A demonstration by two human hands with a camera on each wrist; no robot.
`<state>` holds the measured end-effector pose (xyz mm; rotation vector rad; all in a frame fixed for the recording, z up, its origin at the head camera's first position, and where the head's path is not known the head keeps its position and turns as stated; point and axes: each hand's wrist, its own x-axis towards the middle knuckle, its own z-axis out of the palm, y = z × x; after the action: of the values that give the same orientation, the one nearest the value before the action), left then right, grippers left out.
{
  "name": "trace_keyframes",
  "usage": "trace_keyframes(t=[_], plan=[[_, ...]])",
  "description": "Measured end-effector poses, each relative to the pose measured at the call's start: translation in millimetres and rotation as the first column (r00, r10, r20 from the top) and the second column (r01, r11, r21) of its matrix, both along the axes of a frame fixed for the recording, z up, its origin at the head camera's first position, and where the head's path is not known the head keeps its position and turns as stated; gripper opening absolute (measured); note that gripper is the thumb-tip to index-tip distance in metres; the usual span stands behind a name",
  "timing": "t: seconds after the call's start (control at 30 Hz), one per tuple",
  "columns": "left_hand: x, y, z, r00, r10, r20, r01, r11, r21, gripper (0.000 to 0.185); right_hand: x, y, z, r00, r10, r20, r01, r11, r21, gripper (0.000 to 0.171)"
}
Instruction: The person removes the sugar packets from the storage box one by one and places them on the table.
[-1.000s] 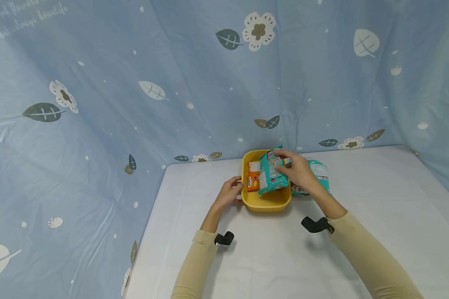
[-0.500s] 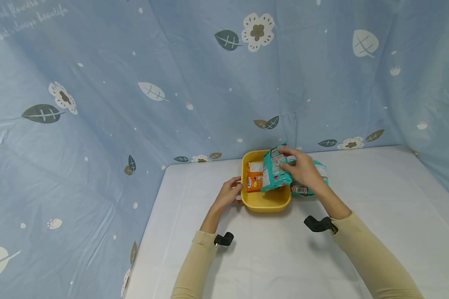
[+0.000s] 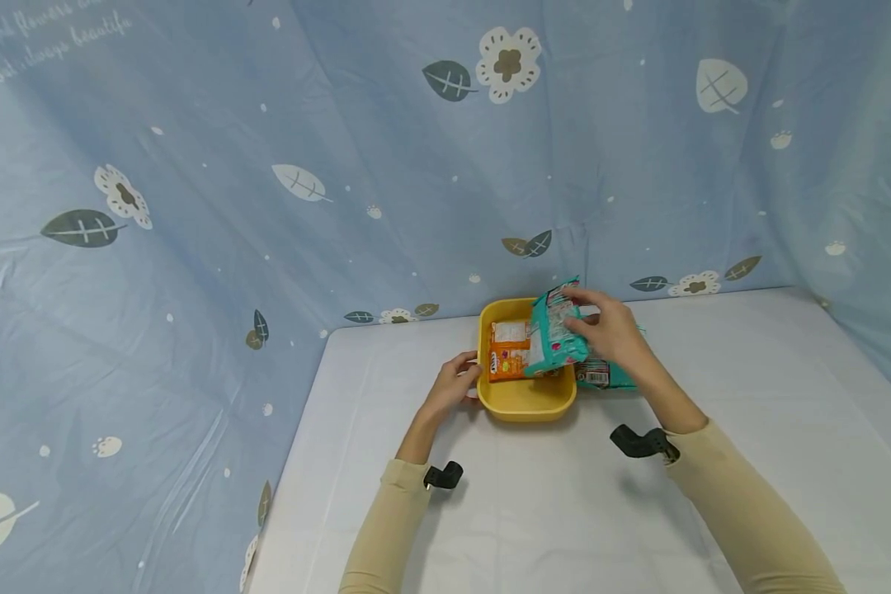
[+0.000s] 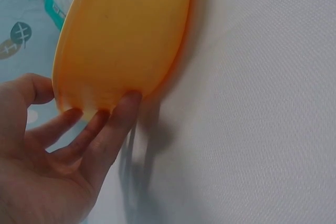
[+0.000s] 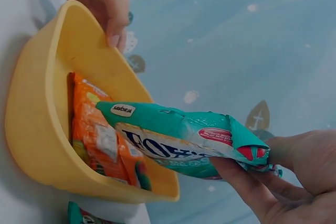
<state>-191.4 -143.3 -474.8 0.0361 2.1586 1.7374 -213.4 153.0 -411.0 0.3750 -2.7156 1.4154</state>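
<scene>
In the head view my right hand [image 3: 610,328] pinches a teal Fox's candy bag [image 3: 557,334] above the right side of a yellow plastic tub [image 3: 527,407]. The right wrist view shows that candy bag [image 5: 173,137] tilted, its crimped end between thumb and fingers. An orange snack packet [image 5: 100,135] lies inside the tub, partly covered by the bag in the head view. My left hand [image 3: 454,384] holds the tub's left side. Seen from the left wrist, the fingers of this left hand [image 4: 63,166] press the outer wall, with the thumb at the rim.
Another teal packet [image 3: 605,375] lies on the white tabletop [image 3: 535,503] just right of the tub, partly hidden by my right hand. Behind the table hangs a blue curtain [image 3: 386,148] with leaf and flower prints, close to the tub's far end.
My right hand has moved right with the teal candy bag, uncovering more of the orange packet. The left hand and the tub have stayed in place.
</scene>
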Motion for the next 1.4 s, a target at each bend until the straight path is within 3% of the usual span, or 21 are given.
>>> trace_keyframes(t=[0.17,0.43,0.6,1.4], plan=[[-3.2,-1.1,-4.2,1.000,-0.003,0.007,0.003,1.000,-0.019,0.049,1.3,5.5,2.2,1.000,-0.015,-0.009,0.015,1.000,0.004,0.052],[-11.5,-3.8,-28.8,1.000,0.018,-0.022,-0.019,0.999,-0.028,0.050,1.2,14.0,2.5,0.999,-0.021,-0.040,0.021,1.000,-0.002,0.051],[-11.7,-3.7,-35.6,0.998,0.037,-0.053,-0.039,0.998,-0.051,0.047,2.3,19.0,4.2,0.999,-0.030,-0.029,0.030,1.000,0.003,0.051],[-12.9,-2.6,-36.0,0.997,0.049,-0.055,-0.053,0.997,-0.061,0.045,9.2,46.8,11.8,0.998,-0.054,-0.043,0.055,0.998,0.015,0.051]])
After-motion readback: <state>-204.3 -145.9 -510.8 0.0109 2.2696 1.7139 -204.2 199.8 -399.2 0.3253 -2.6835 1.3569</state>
